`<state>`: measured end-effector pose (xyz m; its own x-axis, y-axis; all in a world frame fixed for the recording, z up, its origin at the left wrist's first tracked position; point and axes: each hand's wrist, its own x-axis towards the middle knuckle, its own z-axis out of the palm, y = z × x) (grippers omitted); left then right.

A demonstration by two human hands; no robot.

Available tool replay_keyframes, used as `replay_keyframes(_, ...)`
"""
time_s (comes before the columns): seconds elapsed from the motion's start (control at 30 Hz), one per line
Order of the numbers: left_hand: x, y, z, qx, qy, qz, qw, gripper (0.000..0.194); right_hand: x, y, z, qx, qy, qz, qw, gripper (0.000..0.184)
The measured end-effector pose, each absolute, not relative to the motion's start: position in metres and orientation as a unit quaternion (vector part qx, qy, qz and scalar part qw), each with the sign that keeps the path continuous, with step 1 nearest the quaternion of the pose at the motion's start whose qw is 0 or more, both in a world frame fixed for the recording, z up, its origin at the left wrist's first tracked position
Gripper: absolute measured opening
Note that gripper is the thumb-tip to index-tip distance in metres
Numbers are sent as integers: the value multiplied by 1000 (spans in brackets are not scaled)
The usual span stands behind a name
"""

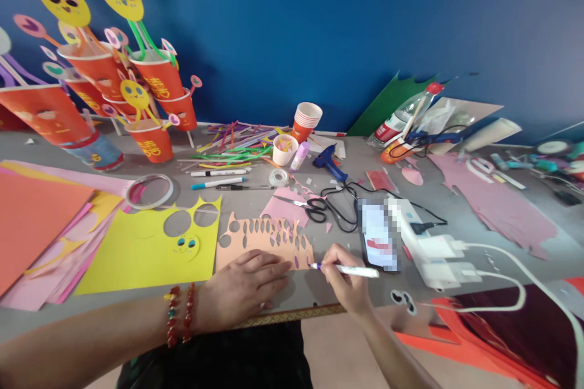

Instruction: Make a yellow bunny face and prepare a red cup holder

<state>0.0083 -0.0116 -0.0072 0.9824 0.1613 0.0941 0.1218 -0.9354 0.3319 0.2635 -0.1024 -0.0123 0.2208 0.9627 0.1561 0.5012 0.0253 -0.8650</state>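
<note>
A: Your left hand (249, 282) lay spread palm down over the lower part of the peach sheet (285, 251), fingers loose, grasping nothing.

B: And your right hand (344, 285)?

A: That one was closed around a white marker (360, 270), pinched between thumb and fingers. Its purple tip pointed left at the sheet's right end (whether it touched, I couldn't tell), beside a purple oval (296, 262) drawn there.

B: So where did the sheet sit?

A: Flat on the grey table (314, 293), in front of you near the front edge. Its upper part was full of cut-out holes, many of them narrow ovals.

B: What surrounded it?

A: Just to its left you had a yellow sheet (137, 258), with a small yellow disc (186, 248) bearing a drawn face on top. Behind it, scissors (308, 203) lay partly across a piece of pink paper (277, 208).

B: And beyond your right hand?

A: A phone (378, 236), then a white power strip (405, 219). Farther back lay a blue glue gun (327, 159).
</note>
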Motion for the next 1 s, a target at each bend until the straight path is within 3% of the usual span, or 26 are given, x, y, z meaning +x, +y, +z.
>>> replay_keyframes(0.57,9,-11,-7,982,74,62,165,49,265,-103,-17,-648,-540,252,475,21)
replay_keyframes(1.0,9,-11,-5,981,79,55,166,49,261,-99,-12,-658,-551,237,454,23)
